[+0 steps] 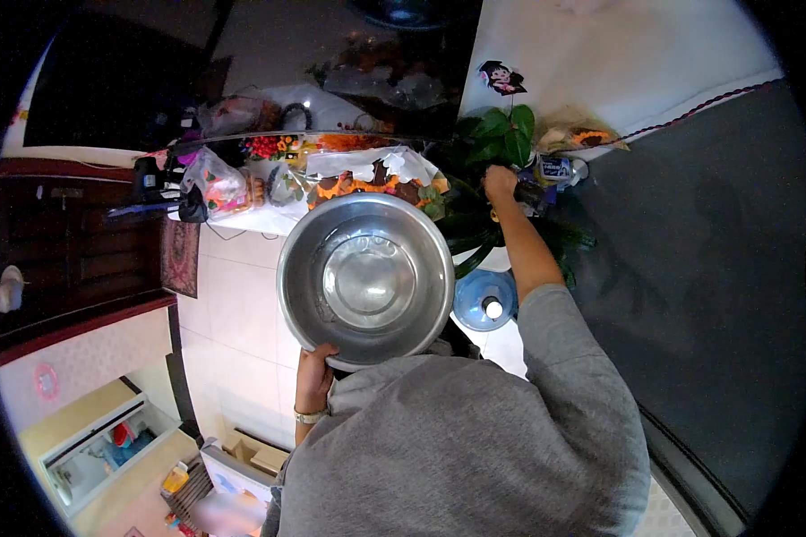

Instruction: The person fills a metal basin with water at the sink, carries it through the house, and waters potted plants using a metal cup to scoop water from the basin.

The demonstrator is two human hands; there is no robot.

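- A wide metal basin (367, 282), mouth up, is held before the near edge of a white surface (276, 219), its near rim close against a gray shirt (461, 447).
- The left hand (313, 380) grips the rim at its near left, thumb over the lip; the other fingers are mostly hidden, though the metal looks pinched between them and the thumb.
- The right hand (500, 183) is stretched out among the leaves of a plant (515, 134) by the right end of the surface — fingers curled inward, but whether they pinch anything cannot be told.
- A bouquet (331, 186) lies on the surface just beyond the basin's far rim; a clear bag (210, 179) sits toward the left end, apart from both hands.
- A blue jug (473, 300) stands beside the basin, below the right forearm.
- With one hand bearing the load at one side, a firm thumb and a rim braced against the body should steady the basin best.
- Glare hides whether it holds water — holding it level would be the safe course.
- Slow, light fingers should spare the leaves, with the basin well clear of bouquet and jug.
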